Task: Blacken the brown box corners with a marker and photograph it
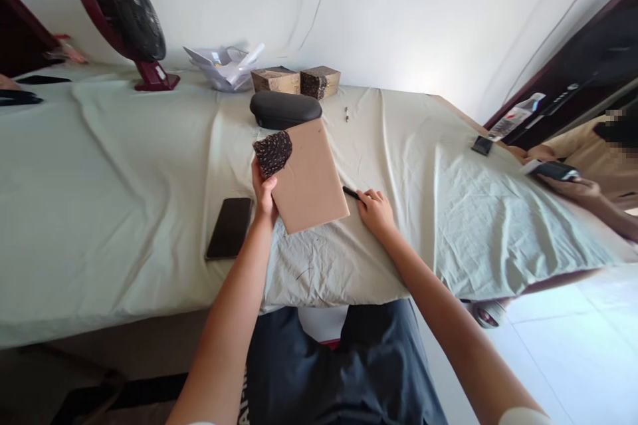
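Observation:
My left hand [265, 193] grips the lower left edge of a flat brown cardboard piece [312, 179], thumb on its face. One corner of the cardboard carries a black patch [273, 153] with a pale dashed pattern. Whether the cardboard is a single sheet or the side of a box, I cannot tell. To its right, my right hand [376, 211] rests on the cloth with its fingers closed round a black pen [351, 192], which points toward the cardboard's edge. A dark phone [229, 228] lies left of my left forearm.
Behind the cardboard lie a black hard case [286, 110] and two patterned boxes [320, 82]. A plastic basket of papers [226, 72] and a red fan [122, 12] stand by the wall. At right, another person's hand [573, 189] holds a dark device; a small black object [482, 145] lies near.

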